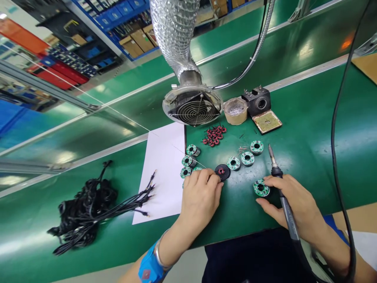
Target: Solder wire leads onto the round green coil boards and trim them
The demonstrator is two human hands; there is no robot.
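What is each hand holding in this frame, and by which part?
The right hand holds the soldering iron by its handle, tip pointing away. The left hand has fingertips at the black disc; a grip cannot be told.

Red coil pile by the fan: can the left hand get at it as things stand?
Probably yes. The left hand lies just short of the red coil pile, with only bare mat and a black disc between.
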